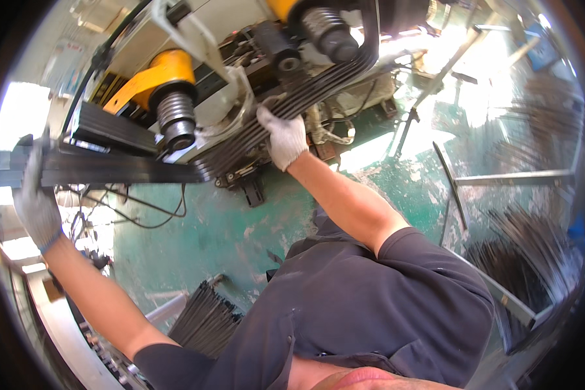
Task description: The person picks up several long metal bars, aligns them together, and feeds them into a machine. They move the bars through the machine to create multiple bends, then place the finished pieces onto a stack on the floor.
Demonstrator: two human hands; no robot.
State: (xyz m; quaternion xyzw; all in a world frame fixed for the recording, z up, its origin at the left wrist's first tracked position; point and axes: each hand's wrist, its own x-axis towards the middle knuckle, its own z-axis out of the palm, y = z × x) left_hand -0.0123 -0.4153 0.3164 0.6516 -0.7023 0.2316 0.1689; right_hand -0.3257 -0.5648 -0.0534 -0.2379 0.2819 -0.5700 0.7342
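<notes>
A bundle of several dark metal bars [318, 84] runs along the front of a machine, bent near its middle and again at the upper right. My right hand [285, 138], in a pale work glove, closes round the bars between the two bends. At the far left, my gloved left hand [36, 205] grips the straight stretch of the same bundle, its fingers lying across the bars and slightly blurred. Close above the bars are two ribbed metal cylinders, the nearer one [175, 117] under a yellow bracket [151, 79].
Dark cables [153, 224] hang below the bars at the left. Stacks of thin dark bars lie at my lower left [205, 318] and on a metal frame [513, 179] at the right. The floor [195, 244] is worn green paint. Bright sunlight washes out the upper right.
</notes>
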